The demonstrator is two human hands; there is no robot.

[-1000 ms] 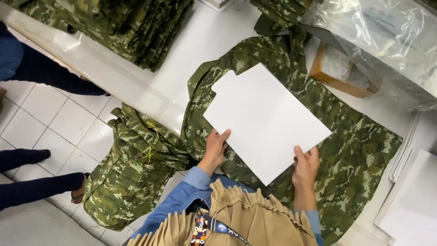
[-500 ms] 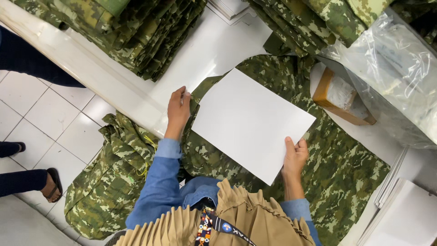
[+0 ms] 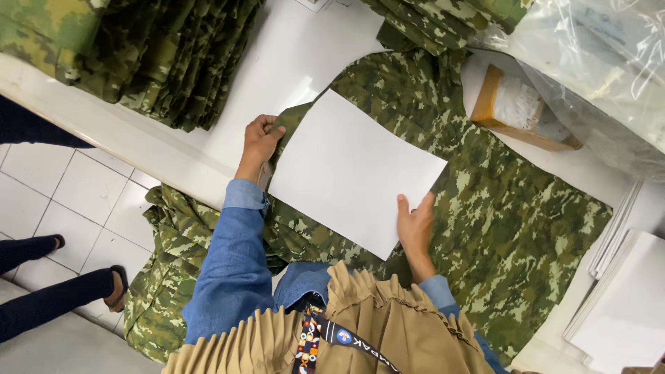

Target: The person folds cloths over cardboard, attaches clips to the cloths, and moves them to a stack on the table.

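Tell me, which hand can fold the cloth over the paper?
Probably the left hand: it grips an edge of the camouflage cloth beside the white paper; the right hand presses the paper.

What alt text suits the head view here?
A person's left hand grips the edge of a camouflage garment spread on a white table, while the right hand steadies a white card lying on it.

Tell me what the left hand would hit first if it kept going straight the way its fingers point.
The left hand grips the camouflage garment's edge, fingers curled toward the white sheet. Straight on, it would probably meet that sheet's near edge first; the exact line is uncertain because the fingers are bent.
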